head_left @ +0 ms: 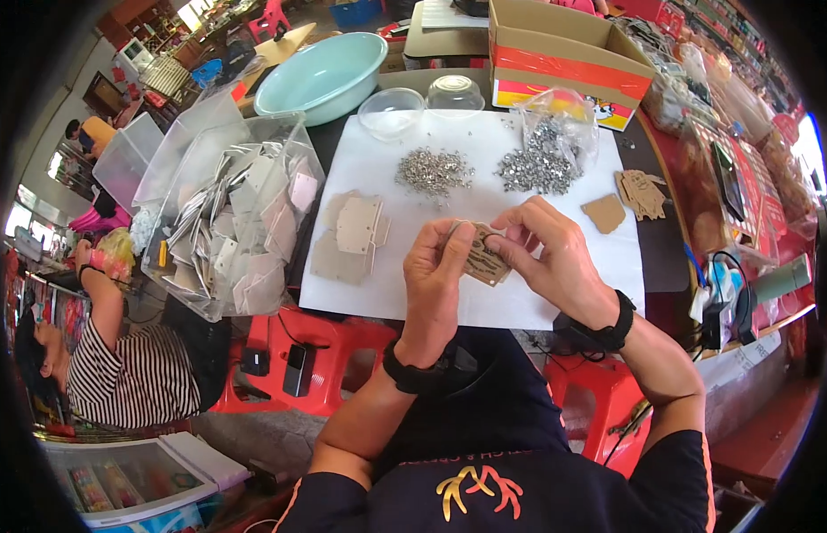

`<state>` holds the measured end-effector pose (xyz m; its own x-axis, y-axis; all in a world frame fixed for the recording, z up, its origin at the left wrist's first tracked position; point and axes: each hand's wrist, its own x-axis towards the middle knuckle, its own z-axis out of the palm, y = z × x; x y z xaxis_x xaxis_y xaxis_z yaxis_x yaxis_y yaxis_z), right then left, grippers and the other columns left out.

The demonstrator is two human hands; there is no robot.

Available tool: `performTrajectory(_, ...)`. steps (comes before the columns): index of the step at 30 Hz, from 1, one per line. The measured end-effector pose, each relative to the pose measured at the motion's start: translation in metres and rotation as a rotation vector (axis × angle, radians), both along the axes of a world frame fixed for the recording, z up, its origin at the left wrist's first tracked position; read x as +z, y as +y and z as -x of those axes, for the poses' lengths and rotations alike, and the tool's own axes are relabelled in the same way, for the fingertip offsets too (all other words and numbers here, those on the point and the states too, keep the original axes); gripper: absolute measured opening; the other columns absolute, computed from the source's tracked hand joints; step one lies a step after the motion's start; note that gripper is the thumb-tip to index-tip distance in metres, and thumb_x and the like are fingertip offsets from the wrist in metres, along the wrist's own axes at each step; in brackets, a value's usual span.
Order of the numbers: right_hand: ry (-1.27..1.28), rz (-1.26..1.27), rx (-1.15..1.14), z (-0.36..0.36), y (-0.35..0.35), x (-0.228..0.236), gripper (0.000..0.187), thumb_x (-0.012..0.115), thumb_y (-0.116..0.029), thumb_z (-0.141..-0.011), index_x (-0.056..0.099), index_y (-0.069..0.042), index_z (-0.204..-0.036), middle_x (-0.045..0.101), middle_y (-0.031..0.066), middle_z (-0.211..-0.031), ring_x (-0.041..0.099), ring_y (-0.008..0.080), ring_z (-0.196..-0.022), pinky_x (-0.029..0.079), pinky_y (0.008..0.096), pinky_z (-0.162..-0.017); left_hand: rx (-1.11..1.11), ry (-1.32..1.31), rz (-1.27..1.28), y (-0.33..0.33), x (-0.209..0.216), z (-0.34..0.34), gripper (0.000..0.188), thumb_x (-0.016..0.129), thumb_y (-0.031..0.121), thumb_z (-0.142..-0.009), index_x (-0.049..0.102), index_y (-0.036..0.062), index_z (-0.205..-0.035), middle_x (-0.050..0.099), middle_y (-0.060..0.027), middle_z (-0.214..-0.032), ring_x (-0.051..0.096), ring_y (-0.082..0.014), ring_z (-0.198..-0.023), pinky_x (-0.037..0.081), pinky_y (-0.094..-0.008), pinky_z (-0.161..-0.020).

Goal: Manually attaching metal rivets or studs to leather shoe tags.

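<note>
Above the front part of a white sheet (555, 298), my left hand (434, 275) pinches a brown cardboard card (486, 264) with dark print between thumb and fingers. The thumb and fingers of my right hand (555, 253) close on its upper right edge; any small piece between them is hidden. Beyond my hands lie two heaps of tiny silver metal pieces, a left heap (434, 171) and a right heap (533, 169) partly beneath a clear plastic bag (569, 120). Grey cards (353, 229) lie left of my left hand. Brown cards (640, 195) lie at the right.
A clear bin (178, 298) full of grey cards stands at the left. Behind the sheet are clear bowls (391, 114), a pale blue basin (333, 75) and an open carton (564, 58). Another person (129, 373) in stripes sits at the left beside a red stool (324, 351).
</note>
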<state>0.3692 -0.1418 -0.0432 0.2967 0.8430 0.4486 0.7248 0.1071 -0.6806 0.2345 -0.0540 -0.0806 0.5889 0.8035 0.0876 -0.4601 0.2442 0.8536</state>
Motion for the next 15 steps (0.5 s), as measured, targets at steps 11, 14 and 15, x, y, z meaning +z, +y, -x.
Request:
performTrajectory(11,0.5,0.137,0.016,0.0,-0.003,-0.017,0.02,0.072,-0.016,-0.086,0.067,-0.001,-0.097,0.059,0.0048,-0.078,0.053,0.0099,-0.067,0.044,0.0272,-0.06,-0.005,0.022,-0.066,-0.004,-0.006,0.003,0.016,0.052,0.02,-0.101,0.058,0.0057,-0.105,0.063,-0.0031,-0.099,0.061,-0.0091,-0.09,0.051,-0.0265,-0.082)
performTrajectory(14,0.447,0.136,0.013,0.003,-0.002,-0.014,0.018,0.071,-0.014,-0.087,0.068,-0.001,-0.097,0.059,0.0043,-0.078,0.053,0.0101,-0.068,0.044,0.0272,-0.061,0.004,0.009,-0.064,-0.004,-0.008,0.003,0.016,0.052,0.02,-0.101,0.058,0.0059,-0.105,0.063,-0.0032,-0.099,0.061,-0.0092,-0.091,0.051,-0.0268,-0.082)
performTrajectory(15,0.453,0.127,0.01,0.003,-0.002,-0.014,0.017,0.071,-0.014,-0.086,0.068,-0.001,-0.097,0.059,0.0044,-0.078,0.053,0.0103,-0.068,0.044,0.0271,-0.061,0.011,-0.002,-0.064,-0.004,-0.009,0.003,0.016,0.052,0.02,-0.101,0.058,0.0059,-0.105,0.063,-0.0032,-0.099,0.061,-0.0093,-0.091,0.051,-0.0268,-0.082)
